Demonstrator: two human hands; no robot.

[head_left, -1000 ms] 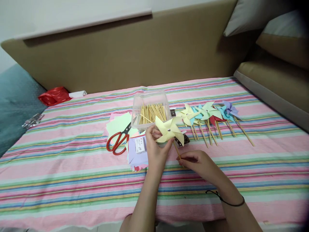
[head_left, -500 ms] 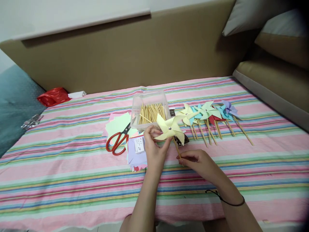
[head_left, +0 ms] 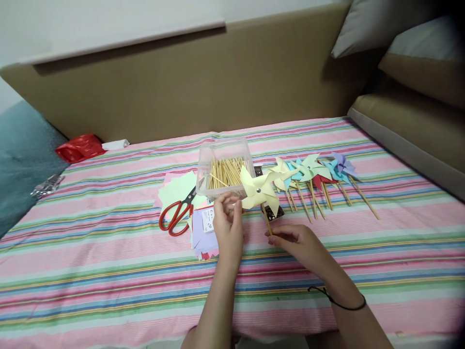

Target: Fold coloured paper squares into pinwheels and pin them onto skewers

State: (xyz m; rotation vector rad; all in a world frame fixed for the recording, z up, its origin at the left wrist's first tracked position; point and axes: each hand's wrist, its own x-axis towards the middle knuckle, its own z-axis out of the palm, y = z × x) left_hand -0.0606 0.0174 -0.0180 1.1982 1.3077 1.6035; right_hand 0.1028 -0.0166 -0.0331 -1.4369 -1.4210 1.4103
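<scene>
A pale yellow paper pinwheel (head_left: 259, 190) with a metal pin at its centre is held up, its wooden stick (head_left: 267, 221) pinched near the lower end by my right hand (head_left: 296, 245). Beside the pinwheel's left blade is my left hand (head_left: 228, 225), fingers loosely curled and apart from the thumb. One blade tip reaches the thumb; whether they touch I cannot tell. Behind the stick lies a small dark box of metal pins (head_left: 274, 213), partly hidden.
Several finished pinwheels (head_left: 308, 167) lie to the right. A clear plastic box (head_left: 222, 145) of wooden sticks (head_left: 227, 172) stands behind my hands. Red-handled scissors (head_left: 176, 218), coloured paper (head_left: 203, 240) and a small white box (head_left: 208, 220) lie left on the striped cloth (head_left: 109, 252).
My left hand has drawn slightly left and its thumb has swung up, away from the pinwheel's centre. The pinwheel's head has shifted a little up and right. My right hand keeps its pinch.
</scene>
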